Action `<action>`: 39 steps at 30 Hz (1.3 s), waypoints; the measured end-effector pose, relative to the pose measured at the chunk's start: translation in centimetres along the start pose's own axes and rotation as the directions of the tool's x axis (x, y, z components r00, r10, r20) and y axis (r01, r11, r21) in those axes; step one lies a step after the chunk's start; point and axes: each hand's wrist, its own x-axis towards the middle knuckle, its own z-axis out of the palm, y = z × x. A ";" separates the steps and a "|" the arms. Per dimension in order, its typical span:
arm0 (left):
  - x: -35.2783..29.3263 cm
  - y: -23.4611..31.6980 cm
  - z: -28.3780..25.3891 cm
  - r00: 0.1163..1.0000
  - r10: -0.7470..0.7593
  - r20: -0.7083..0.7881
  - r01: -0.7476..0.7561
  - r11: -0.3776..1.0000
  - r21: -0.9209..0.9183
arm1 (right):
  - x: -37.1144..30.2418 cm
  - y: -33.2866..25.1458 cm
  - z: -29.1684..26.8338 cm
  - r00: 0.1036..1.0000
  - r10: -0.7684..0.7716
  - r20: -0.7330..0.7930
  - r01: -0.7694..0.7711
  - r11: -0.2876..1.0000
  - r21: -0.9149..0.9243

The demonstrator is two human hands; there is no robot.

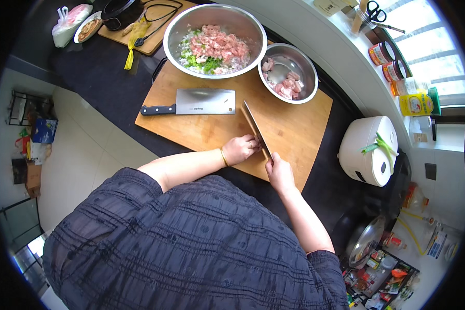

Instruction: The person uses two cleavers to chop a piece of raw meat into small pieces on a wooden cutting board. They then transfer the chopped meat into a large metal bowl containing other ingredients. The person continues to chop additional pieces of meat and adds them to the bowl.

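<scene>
My right hand (pixel 280 173) is wrapped around the handle of a kitchen knife (pixel 257 127), its blade standing on edge over the wooden cutting board (pixel 201 134). Against the blade's near end, my left hand (pixel 239 149) has its fingers curled in; whatever they hold, if anything, is hidden. A cleaver (pixel 205 102) with a black handle lies flat on the board, beyond my left hand. Behind it stands a large steel bowl (pixel 171 54) of minced pink meat (pixel 219 44) and chopped green and white vegetables. A smaller steel bowl (pixel 311 77) holds pieces of raw meat (pixel 288 86).
On the right is a white rice cooker (pixel 366 147) with green onion stalks (pixel 382 147) on its lid. Jars (pixel 382 53) and scissors (pixel 374 11) line the windowsill. A second board (pixel 163 15), a black pot (pixel 121 14) and a plate (pixel 88 28) stand far left.
</scene>
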 end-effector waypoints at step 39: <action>-0.7 0.0 0.8 0.996 -0.079 -0.038 0.076 0.994 -0.076 | -6.2 4.1 -0.6 0.998 0.046 0.038 -0.045 0.999 -0.021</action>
